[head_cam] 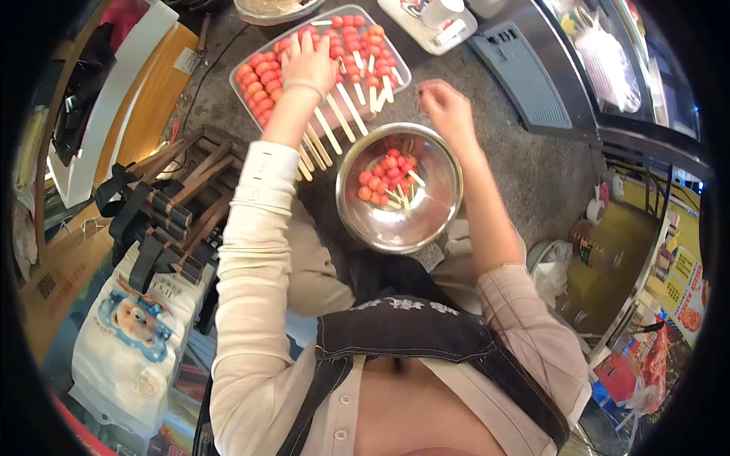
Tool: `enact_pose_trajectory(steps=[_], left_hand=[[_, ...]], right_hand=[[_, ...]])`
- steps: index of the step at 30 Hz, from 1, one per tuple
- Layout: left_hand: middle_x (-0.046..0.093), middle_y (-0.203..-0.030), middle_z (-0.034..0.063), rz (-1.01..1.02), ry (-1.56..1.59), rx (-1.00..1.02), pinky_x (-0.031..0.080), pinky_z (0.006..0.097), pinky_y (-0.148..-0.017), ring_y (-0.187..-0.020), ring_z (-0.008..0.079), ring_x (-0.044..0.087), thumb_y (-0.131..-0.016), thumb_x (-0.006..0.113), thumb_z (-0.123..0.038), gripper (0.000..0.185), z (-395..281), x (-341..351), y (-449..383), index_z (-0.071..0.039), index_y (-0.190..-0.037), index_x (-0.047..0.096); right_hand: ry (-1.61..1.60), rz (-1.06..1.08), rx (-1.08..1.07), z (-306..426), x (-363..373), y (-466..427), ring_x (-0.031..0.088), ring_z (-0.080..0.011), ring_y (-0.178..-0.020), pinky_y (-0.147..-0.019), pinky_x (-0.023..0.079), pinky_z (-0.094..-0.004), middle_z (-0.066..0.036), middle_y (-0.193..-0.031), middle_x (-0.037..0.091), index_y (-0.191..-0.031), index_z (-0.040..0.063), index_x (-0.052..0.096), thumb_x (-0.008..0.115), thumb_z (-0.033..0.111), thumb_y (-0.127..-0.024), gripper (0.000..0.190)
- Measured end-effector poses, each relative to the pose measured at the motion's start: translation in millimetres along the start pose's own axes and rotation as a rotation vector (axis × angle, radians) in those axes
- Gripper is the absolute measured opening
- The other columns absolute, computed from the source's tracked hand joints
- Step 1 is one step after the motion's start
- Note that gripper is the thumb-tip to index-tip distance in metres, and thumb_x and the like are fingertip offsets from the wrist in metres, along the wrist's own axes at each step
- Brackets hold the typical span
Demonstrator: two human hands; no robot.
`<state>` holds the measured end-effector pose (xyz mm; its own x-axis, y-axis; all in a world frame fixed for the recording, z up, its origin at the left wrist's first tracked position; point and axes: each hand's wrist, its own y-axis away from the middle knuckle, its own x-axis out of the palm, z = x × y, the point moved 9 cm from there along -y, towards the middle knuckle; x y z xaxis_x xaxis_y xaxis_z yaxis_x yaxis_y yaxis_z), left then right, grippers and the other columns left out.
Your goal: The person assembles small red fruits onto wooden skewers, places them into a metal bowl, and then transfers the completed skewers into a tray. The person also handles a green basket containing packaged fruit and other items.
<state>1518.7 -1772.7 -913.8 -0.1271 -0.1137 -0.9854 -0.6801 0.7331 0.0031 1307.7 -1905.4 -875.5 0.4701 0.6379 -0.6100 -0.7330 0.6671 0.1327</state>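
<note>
My left hand [308, 62] lies palm down across skewers of round red fruit [265, 82], its fingers spread; what is under the palm is hidden. These skewers fill a clear plastic tray [406, 67], and several bare wooden sticks [340, 118] poke out over its near side. To the right of the tray, my right hand [447, 108] hangs with curled fingers, and I cannot tell whether anything is in them. Between my knees stands a shiny metal bowl [399, 231] holding loose red fruit [390, 171] and short sticks [406, 199].
A stack of folded wooden stools with black straps [171, 211] is at the left, above a white bag with a bear print [137, 319]. At the upper right are a white tray with a cup [442, 20] and a grey plastic panel [522, 80]. A plastic-lined bin [550, 265] stands right.
</note>
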Motion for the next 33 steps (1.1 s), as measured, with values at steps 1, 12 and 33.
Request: enact_pose_trajectory(steps=[1,12,33], left_hand=[[0.035,-0.143,0.0117,0.015,-0.009,0.020,0.029,0.0468,-0.105,-0.134,0.0332,0.026,-0.084,0.057,-0.038,0.056,-7,-14,0,-0.017,-0.134,0.044],[0.055,-0.122,0.0121,-0.239,0.299,0.126,0.032,0.0416,-0.104,-0.123,0.0366,0.040,-0.082,0.063,-0.030,0.046,-31,-173,89,-0.006,-0.120,0.054],[0.057,-0.116,0.0205,-0.272,0.476,-0.180,0.036,0.0425,-0.099,-0.114,0.0387,0.048,-0.083,0.061,-0.020,0.039,48,-200,140,-0.004,-0.119,0.055]], right_hand=[[0.091,0.045,0.126,-27,3,29,0.066,-0.0249,-0.079,-0.072,0.050,-0.0334,-0.012,-0.082,0.067,-0.098,0.005,0.065,0.059,0.018,-0.081,0.022],[0.855,0.197,0.095,-80,120,141,0.048,-0.0369,-0.103,-0.075,0.052,-0.0398,-0.015,-0.120,0.041,-0.131,0.022,0.042,0.068,0.033,-0.073,0.065],[-0.208,0.033,-0.060,-37,65,113,0.057,-0.0218,-0.096,-0.081,0.048,-0.0344,-0.014,-0.097,0.057,-0.105,0.006,0.058,0.068,0.010,-0.072,0.035]])
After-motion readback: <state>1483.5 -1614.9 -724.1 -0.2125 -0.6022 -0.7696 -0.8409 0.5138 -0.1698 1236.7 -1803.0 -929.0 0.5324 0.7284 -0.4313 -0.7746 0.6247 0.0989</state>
